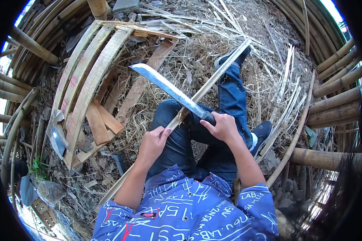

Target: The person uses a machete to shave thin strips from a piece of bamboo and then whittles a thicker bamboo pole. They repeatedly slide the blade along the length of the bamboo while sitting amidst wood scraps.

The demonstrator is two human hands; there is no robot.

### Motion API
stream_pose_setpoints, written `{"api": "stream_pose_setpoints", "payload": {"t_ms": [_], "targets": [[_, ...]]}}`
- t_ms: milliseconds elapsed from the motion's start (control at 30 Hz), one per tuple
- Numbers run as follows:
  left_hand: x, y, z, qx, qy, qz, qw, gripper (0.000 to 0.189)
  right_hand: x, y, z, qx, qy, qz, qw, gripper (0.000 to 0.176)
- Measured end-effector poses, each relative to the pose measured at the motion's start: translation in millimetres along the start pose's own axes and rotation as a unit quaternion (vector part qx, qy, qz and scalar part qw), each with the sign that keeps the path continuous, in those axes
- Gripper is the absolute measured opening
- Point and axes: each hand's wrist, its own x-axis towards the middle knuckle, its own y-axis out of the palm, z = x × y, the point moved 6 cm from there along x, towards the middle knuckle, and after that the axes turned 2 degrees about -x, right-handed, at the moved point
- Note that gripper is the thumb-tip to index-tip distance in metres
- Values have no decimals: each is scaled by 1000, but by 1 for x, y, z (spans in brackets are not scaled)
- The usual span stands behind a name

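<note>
My right hand (221, 127) is closed round the dark handle of a machete (167, 86). Its long grey blade points up and to the left and crosses over a bamboo strip (217, 76). The strip runs diagonally over my thigh, from beside my left forearm up to near the far shoe. My left hand (153, 141) grips the strip just below the crossing, with the thumb along it. Where the blade crosses, the strip's surface looks rough, with small shavings.
A slatted wooden pallet (88, 80) lies at the left, with loose wood blocks (98, 124) beside it. Shavings and split bamboo strips (287, 76) cover the ground. Bamboo poles (334, 108) line both sides. A dark tool-like object (118, 164) lies left of my left forearm.
</note>
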Motion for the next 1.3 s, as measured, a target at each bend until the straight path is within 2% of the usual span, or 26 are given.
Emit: {"api": "stream_pose_setpoints", "payload": {"t_ms": [300,367,433,467,533,567,600,733,767,967,1067,1200,1267,1300], "targets": [[-1,0,0,24,14,6,1000,36,-1,-6,-16,-35,0,3,999,62],[-4,-2,5,9,2,5,1000,36,-2,-16,-35,-34,46,-34,998,61],[-7,-5,1,20,4,8,1000,36,-4,-29,-84,37,158,-74,984,56],[-8,-7,-2,31,8,12,999,36,-7,-38,-106,79,174,-68,979,55],[-3,-9,-8,29,5,24,999,37,-15,-40,-127,-40,142,-80,986,56],[1,-8,-9,29,2,34,999,37,-18,-37,-132,-42,150,-74,985,56],[3,-7,-9,26,7,36,999,37,-21,-37,-128,-44,160,-70,984,55],[3,0,-7,28,-23,55,998,36,-23,-27,-107,89,160,-95,978,53],[2,0,-8,21,-27,49,998,36,-23,-27,-93,94,131,-110,981,53],[3,9,17,-15,-72,56,996,36,-21,-6,-12,-31,12,4,999,64],[1,12,23,-47,-68,57,995,36,-13,0,-19,-4,2,-12,1000,64],[2,10,21,-40,-58,41,997,36,-2,-5,-31,-24,-9,19,999,65],[1,9,22,-39,-55,43,997,36,2,-7,-40,-54,11,13,998,65],[-1,8,24,-40,-52,43,997,35,4,-14,-52,-28,52,-15,998,64]]}}
